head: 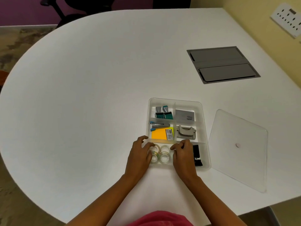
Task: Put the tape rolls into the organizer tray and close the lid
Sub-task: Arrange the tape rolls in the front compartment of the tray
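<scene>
Head view: on the white bench (81, 95), a clear organizer tray (202, 111) with dividers. In its near-left compartment, four clear tape rolls (164, 154) packed two by two. Left hand (140, 154) resting at that compartment's left side, fingers curled loosely over the nearest rolls, touching but not visibly clamped on any. Right hand (183, 154) at the compartment's right side, fingers bent inward, grip holding nothing that can be made out. Elsewhere in the tray: stamps (163, 113), a stapler (160, 125), orange sticky notes (158, 133), a hole punch (185, 132), black binder clips (197, 154). Clear lid (237, 150) lying flat on the bench just right of the tray, off it
</scene>
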`<act>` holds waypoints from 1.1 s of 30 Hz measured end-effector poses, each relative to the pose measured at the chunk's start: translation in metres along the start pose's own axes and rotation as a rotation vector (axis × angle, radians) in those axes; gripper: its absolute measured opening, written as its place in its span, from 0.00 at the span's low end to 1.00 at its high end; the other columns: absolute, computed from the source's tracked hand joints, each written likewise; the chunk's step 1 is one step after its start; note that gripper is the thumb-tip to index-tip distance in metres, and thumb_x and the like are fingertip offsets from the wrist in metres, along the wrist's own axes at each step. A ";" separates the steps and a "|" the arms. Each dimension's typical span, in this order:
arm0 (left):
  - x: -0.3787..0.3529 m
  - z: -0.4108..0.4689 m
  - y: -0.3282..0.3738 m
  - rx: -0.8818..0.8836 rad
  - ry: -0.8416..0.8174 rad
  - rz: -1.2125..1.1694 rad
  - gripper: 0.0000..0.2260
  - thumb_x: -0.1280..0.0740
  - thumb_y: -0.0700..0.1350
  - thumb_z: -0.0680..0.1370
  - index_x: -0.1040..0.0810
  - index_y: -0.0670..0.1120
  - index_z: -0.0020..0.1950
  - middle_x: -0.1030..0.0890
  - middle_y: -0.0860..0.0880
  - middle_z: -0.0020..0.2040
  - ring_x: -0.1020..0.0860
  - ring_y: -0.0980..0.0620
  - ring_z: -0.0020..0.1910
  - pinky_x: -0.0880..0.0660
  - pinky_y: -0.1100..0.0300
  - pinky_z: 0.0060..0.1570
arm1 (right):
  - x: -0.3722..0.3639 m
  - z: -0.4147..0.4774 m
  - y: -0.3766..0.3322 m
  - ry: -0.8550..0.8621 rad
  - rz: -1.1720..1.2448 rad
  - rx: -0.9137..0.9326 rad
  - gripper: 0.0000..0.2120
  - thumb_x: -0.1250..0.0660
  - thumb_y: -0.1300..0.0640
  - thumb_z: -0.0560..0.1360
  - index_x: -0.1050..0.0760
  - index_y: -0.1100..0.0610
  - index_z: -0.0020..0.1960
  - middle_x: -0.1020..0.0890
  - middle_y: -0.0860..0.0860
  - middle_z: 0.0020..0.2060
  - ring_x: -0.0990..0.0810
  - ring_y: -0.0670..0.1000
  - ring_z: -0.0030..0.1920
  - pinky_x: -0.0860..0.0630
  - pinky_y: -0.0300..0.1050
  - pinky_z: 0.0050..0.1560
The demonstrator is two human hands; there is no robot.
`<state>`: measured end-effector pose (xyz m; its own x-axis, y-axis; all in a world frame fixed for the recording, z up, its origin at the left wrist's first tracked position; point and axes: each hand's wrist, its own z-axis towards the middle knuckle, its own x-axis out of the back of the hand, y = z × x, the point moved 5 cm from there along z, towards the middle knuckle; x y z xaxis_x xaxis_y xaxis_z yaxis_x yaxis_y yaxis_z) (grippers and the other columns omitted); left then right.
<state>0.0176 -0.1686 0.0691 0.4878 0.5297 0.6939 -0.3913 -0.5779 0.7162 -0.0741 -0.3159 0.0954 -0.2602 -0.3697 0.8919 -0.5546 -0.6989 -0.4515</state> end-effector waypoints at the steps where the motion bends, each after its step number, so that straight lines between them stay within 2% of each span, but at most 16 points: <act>1: 0.000 0.002 0.002 0.012 0.003 -0.018 0.14 0.39 0.47 0.79 0.26 0.51 0.64 0.33 0.52 0.70 0.31 0.54 0.65 0.32 0.66 0.59 | 0.000 0.000 0.000 0.002 -0.053 0.007 0.08 0.30 0.73 0.68 0.20 0.63 0.44 0.25 0.60 0.45 0.26 0.59 0.46 0.24 0.51 0.42; 3: 0.001 0.006 0.003 0.066 0.045 -0.070 0.14 0.38 0.45 0.79 0.28 0.49 0.64 0.32 0.51 0.67 0.26 0.53 0.59 0.30 0.68 0.54 | -0.002 0.001 -0.004 -0.019 -0.179 0.033 0.08 0.25 0.71 0.64 0.19 0.63 0.40 0.23 0.60 0.42 0.24 0.59 0.43 0.26 0.50 0.36; 5: 0.004 0.009 0.000 0.169 0.103 -0.125 0.13 0.37 0.41 0.78 0.29 0.47 0.62 0.28 0.49 0.61 0.22 0.49 0.52 0.28 0.65 0.50 | -0.004 0.002 -0.008 -0.062 -0.308 0.054 0.10 0.21 0.66 0.60 0.18 0.60 0.39 0.22 0.59 0.40 0.23 0.59 0.41 0.26 0.50 0.36; 8: 0.003 0.013 -0.008 0.288 0.092 -0.166 0.10 0.36 0.41 0.77 0.29 0.44 0.58 0.23 0.49 0.48 0.22 0.48 0.46 0.26 0.60 0.46 | -0.010 0.004 -0.009 -0.118 -0.407 0.037 0.16 0.19 0.55 0.60 0.18 0.57 0.45 0.21 0.60 0.46 0.23 0.60 0.44 0.25 0.52 0.41; 10: 0.003 0.016 -0.013 0.344 0.049 -0.214 0.09 0.34 0.41 0.77 0.28 0.43 0.56 0.23 0.50 0.43 0.23 0.50 0.43 0.26 0.60 0.45 | -0.012 0.006 -0.010 -0.132 -0.425 0.025 0.17 0.22 0.52 0.63 0.20 0.55 0.50 0.23 0.60 0.51 0.24 0.60 0.49 0.27 0.53 0.46; 12: 0.003 0.018 -0.018 0.384 0.018 -0.284 0.07 0.33 0.41 0.76 0.25 0.42 0.52 0.23 0.51 0.41 0.23 0.50 0.42 0.23 0.55 0.46 | -0.011 0.009 -0.015 -0.118 -0.427 0.026 0.16 0.22 0.54 0.64 0.20 0.55 0.50 0.23 0.59 0.51 0.25 0.59 0.50 0.27 0.52 0.46; 14: 0.004 0.020 -0.021 0.405 -0.002 -0.329 0.05 0.32 0.41 0.75 0.24 0.44 0.49 0.24 0.53 0.39 0.24 0.50 0.42 0.22 0.51 0.47 | -0.010 0.010 -0.020 -0.102 -0.423 0.028 0.15 0.20 0.59 0.60 0.18 0.55 0.45 0.21 0.58 0.48 0.23 0.59 0.46 0.26 0.51 0.42; 18: 0.004 0.020 -0.024 0.416 -0.018 -0.388 0.04 0.31 0.41 0.75 0.24 0.45 0.48 0.24 0.53 0.39 0.24 0.50 0.41 0.21 0.48 0.49 | -0.009 0.012 -0.023 -0.066 -0.442 0.031 0.13 0.18 0.60 0.58 0.18 0.56 0.39 0.19 0.58 0.46 0.21 0.58 0.44 0.24 0.50 0.40; 24: 0.001 0.019 -0.027 0.420 -0.005 -0.409 0.04 0.30 0.42 0.74 0.24 0.46 0.47 0.23 0.52 0.39 0.23 0.49 0.41 0.20 0.45 0.49 | -0.007 0.011 -0.022 0.028 -0.432 0.018 0.11 0.22 0.64 0.63 0.21 0.58 0.42 0.20 0.57 0.40 0.23 0.56 0.39 0.26 0.47 0.36; 27: -0.001 0.018 -0.029 0.436 -0.022 -0.380 0.05 0.31 0.44 0.75 0.24 0.46 0.49 0.23 0.52 0.41 0.22 0.47 0.44 0.21 0.43 0.49 | -0.009 0.003 -0.020 0.004 -0.396 0.040 0.10 0.21 0.66 0.62 0.21 0.58 0.38 0.21 0.57 0.40 0.24 0.56 0.40 0.26 0.48 0.37; 30: -0.002 0.017 -0.032 0.444 -0.028 -0.301 0.05 0.33 0.48 0.76 0.26 0.51 0.49 0.23 0.55 0.42 0.22 0.49 0.47 0.22 0.48 0.47 | -0.014 -0.007 -0.019 -0.059 -0.417 0.067 0.10 0.21 0.67 0.59 0.20 0.58 0.34 0.20 0.58 0.42 0.22 0.58 0.42 0.25 0.50 0.40; 33: -0.001 0.019 -0.032 0.445 -0.038 -0.260 0.04 0.33 0.50 0.76 0.27 0.53 0.47 0.23 0.57 0.42 0.22 0.51 0.46 0.24 0.51 0.49 | -0.016 -0.010 -0.017 -0.086 -0.406 0.025 0.09 0.21 0.66 0.61 0.19 0.59 0.36 0.20 0.59 0.44 0.22 0.59 0.43 0.25 0.50 0.41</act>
<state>0.0442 -0.1622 0.0435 0.5557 0.6727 0.4885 0.1123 -0.6429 0.7577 -0.0680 -0.2921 0.0893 0.0435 -0.1102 0.9930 -0.5793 -0.8125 -0.0648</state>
